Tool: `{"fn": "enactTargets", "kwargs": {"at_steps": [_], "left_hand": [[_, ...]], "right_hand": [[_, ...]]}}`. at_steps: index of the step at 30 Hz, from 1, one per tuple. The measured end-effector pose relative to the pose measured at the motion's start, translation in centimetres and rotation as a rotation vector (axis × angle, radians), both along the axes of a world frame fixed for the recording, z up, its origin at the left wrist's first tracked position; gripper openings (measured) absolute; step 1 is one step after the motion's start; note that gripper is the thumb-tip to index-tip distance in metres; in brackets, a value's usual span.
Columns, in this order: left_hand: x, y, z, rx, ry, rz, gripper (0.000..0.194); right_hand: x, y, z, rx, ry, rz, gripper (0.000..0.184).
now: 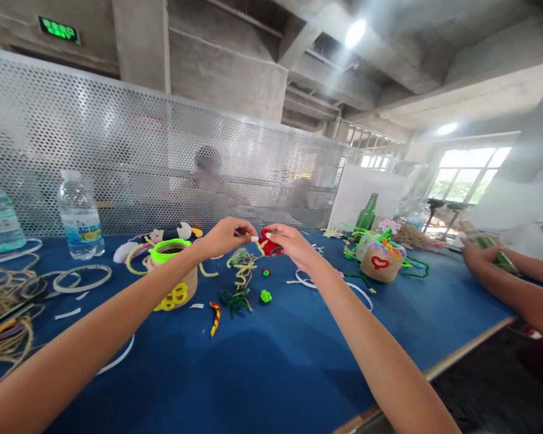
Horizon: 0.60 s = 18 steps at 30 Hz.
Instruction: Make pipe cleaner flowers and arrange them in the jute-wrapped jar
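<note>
red pipe cleaner (266,242) pinched between narrowed fingertips of left hand (226,237) and right hand (292,246); heart jar (379,263) at 3 o'clock densely trimmed, yellow-looped jar (174,288) at 9 o'clock less so.

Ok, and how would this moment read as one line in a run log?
left hand: pinching red pipe cleaner | right hand: pinching same | nearby: twine-wrapped jar

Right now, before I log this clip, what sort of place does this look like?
Probably a shared craft workshop: pipe cleaners and jute twine lie on a long blue worktable beside a perforated metal partition.
</note>
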<state>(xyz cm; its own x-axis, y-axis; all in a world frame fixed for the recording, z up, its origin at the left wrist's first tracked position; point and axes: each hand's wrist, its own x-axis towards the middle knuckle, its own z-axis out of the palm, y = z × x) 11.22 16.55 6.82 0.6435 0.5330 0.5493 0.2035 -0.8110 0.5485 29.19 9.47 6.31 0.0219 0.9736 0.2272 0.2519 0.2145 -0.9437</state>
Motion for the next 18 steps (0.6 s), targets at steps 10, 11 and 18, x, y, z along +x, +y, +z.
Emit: {"fn": "enactTargets", "kwargs": {"at_steps": [10,11,18], "left_hand": [[-0.5,-1.0,0.6,0.277,-0.01,0.059,0.01],[-0.6,-1.1,0.8,0.336,0.009,0.054,0.01],[-0.7,-1.2,1.0,0.567,0.085,0.032,0.01]], "right_hand": [[0.3,-0.1,0.1,0.017,-0.002,0.026,0.016],[0.4,-0.1,0.1,0.019,-0.001,0.021,0.016],[0.6,0.1,0.2,-0.009,0.051,0.0,0.015]]}}
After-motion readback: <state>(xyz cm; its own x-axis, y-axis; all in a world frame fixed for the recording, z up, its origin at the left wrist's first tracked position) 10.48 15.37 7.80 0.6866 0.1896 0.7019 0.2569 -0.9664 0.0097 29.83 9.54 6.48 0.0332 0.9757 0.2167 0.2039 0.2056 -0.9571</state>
